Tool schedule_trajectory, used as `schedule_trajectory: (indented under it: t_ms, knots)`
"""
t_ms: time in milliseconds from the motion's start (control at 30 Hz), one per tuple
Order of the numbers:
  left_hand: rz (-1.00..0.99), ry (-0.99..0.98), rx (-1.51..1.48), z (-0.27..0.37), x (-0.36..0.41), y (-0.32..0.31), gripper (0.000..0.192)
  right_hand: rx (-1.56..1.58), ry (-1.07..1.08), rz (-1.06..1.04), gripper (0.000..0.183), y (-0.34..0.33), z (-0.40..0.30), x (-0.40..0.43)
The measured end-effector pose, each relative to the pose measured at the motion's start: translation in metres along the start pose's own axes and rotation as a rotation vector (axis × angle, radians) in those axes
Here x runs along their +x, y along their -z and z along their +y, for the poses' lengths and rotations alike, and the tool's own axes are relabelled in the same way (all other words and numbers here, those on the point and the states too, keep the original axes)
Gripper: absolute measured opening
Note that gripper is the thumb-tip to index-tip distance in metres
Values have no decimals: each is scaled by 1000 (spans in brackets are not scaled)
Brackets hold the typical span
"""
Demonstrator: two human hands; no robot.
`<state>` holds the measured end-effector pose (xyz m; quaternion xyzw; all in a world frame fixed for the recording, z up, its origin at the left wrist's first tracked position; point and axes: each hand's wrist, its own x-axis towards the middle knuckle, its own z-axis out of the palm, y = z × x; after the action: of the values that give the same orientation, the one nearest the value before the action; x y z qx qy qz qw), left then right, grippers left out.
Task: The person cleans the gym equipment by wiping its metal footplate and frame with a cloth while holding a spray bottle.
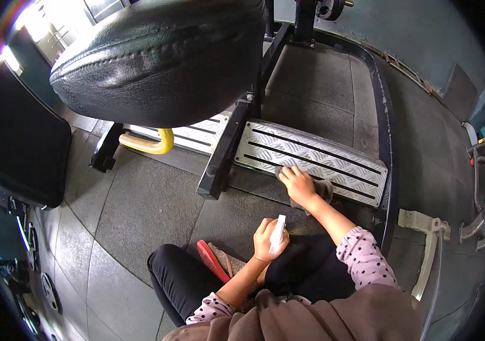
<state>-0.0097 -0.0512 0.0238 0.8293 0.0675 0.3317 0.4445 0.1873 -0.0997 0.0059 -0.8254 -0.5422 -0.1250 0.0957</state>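
My left hand [267,241], above my folded legs, is closed around a white object [277,234] that looks like the trigger head of a spray bottle; whatever is below it is hidden. Ahead and to the right, my right hand [298,184] presses a grey-brown cloth [324,191] on the front edge of a diamond-plate metal footplate [310,151]. Part of the cloth hangs over that edge, and some shows beyond my fingertips. Three dark strips run along the footplate, which sits between a black steel post foot [221,157] and a curved black frame tube [385,128].
A black padded seat [161,68] overhangs the footplate's left side, with a yellow handle [153,143] beneath it. Another dark pad [20,128] stands at far left. A pale metal bracket [426,238] lies right of the frame. Weight plates [49,292] rest at lower left.
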Motion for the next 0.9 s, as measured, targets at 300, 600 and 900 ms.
schedule_trajectory:
  t_ms: [300,600,900]
  knots:
    - [-11,-20,18,1,3,-2,32,3,11,117,16,-18,-19,42]
    - [-11,-20,11,-3,2,0,35,-16,24,51,19,-2,6,8]
    - [-26,5,-8,0,-2,-3,35,55,43,137,13,-55,-41,94]
